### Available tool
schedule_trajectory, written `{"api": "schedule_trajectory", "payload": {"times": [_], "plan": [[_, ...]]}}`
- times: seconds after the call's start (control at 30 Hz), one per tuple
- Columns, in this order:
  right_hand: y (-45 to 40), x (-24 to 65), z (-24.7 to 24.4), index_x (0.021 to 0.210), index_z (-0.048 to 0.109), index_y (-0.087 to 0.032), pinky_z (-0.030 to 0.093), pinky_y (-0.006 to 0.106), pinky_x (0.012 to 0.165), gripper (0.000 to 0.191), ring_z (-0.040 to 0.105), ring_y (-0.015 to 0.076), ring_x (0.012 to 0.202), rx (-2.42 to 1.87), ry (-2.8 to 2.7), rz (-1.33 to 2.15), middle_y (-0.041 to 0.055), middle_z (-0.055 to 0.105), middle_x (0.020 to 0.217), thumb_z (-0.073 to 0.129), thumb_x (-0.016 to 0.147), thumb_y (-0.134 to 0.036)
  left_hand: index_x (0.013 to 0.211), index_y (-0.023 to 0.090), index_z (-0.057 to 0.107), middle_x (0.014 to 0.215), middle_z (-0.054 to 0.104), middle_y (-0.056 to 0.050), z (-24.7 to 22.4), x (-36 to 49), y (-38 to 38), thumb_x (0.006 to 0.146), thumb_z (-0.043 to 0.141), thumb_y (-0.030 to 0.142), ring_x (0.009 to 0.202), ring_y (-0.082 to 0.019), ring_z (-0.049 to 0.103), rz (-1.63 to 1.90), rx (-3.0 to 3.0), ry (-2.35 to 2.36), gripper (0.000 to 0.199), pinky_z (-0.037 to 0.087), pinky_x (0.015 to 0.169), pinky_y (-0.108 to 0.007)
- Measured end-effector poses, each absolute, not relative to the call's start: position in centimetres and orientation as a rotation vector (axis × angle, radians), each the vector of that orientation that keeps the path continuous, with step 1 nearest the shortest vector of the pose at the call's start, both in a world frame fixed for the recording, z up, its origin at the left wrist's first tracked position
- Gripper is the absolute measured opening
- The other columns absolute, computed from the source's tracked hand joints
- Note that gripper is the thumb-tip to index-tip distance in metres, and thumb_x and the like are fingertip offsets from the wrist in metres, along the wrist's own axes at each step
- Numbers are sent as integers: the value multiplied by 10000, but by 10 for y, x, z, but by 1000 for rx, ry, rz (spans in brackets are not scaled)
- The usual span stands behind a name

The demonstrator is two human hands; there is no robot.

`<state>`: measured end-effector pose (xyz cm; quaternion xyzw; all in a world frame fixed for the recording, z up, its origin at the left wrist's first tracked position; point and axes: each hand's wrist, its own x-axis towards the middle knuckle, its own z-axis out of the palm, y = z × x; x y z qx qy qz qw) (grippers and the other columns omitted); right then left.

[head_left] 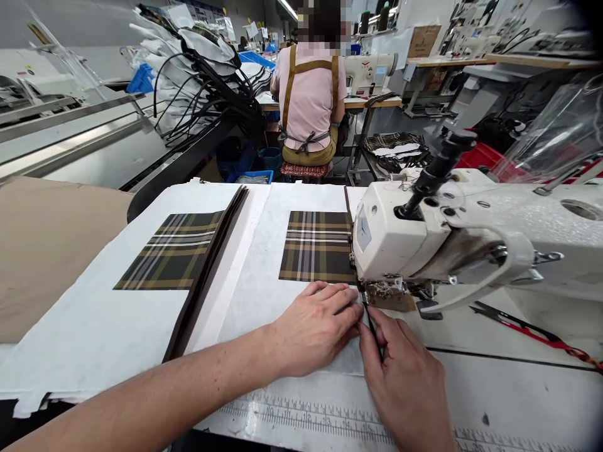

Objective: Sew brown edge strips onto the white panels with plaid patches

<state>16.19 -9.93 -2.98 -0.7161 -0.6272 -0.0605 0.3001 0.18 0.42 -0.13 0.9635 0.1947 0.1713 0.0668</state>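
White fabric [254, 251] with a dark plaid patch [313, 246] lies under the head of a white sewing machine [391, 232]. My left hand [318, 329] rests flat on this fabric just below the patch, its fingers pointing toward the needle area. Close beside it, my right hand [405, 376] pinches a dark strip [372, 326] at the fabric's right edge, in front of the presser foot. Farther left is another plaid patch [169, 251] on white fabric, next to a dark folded band [207, 276].
Red-and-black thread snips [522, 326] lie right of the machine needle. A printed ruler scale [320, 420] runs along the table's front edge. Tan fabric [56, 245] is at the left. Ahead, a person [308, 94] sits facing away near piled pieces [198, 69].
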Motion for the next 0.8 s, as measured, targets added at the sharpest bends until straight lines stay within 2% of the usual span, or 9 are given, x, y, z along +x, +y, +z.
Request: {"api": "schedule_trajectory", "payload": {"times": [0.17, 0.8], "plan": [[-100, 162, -32, 1252, 644, -175, 499, 353, 677, 383, 714, 239, 897, -1921, -1650, -138, 57, 739, 1119, 382, 1113, -418, 1301, 143, 624, 1392, 658, -89, -1, 2, 2, 1092, 479, 304, 1335, -238, 574, 527, 2896, 575, 301, 452, 1080, -430], [-98, 162, -30, 1245, 638, -178, 490, 340, 652, 441, 713, 225, 838, -1926, -1657, -136, 50, 735, 1021, 328, 1125, -468, 1311, 114, 633, 1402, 658, -116, -3, 2, 1, 1037, 501, 187, 1324, -260, 590, 556, 2928, 551, 312, 480, 1115, -427]]}}
